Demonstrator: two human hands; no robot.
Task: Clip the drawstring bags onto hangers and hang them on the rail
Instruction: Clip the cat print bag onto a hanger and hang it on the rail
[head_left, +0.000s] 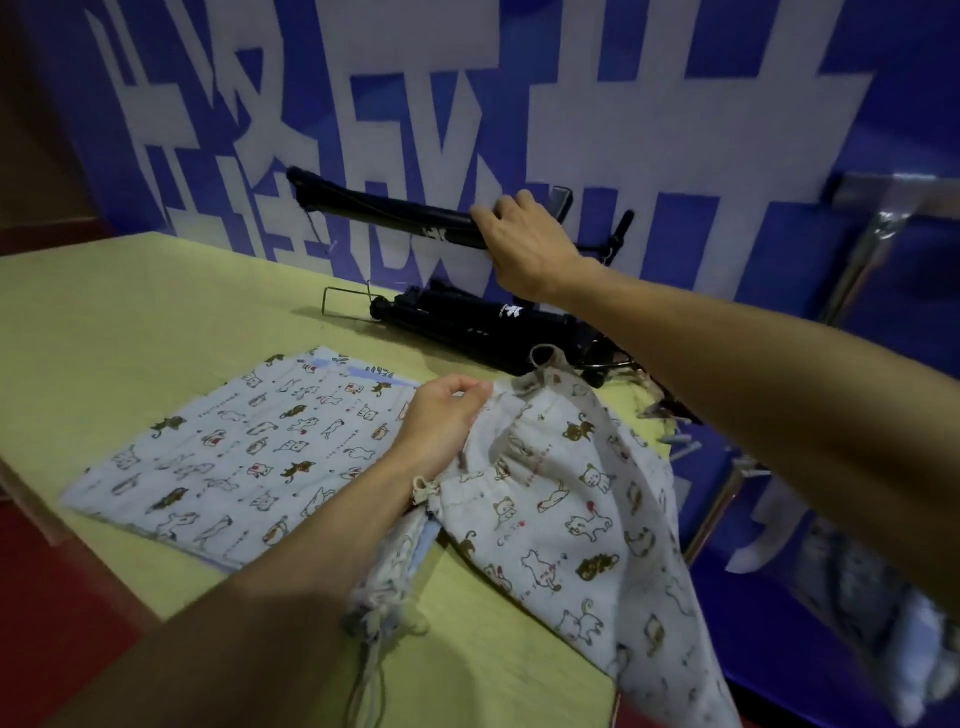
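Across the top of the frame a blue banner (779, 249) bears big white characters, the table (130, 312) is pale yellow-green, the floor (47, 597) at lower left is red, the upper black bag (384, 210) and lower black bag (467, 322) show small white logos, and the pale blue bag (234, 457) and cream bag (571, 519) carry brown, white and red cat prints.

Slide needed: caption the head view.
Right hand holds up a black bag; left hand pinches a cat-print bag above the table.

Blue cat-print bag (223, 457) lies flat, cream bag (571, 519) rumpled beside.
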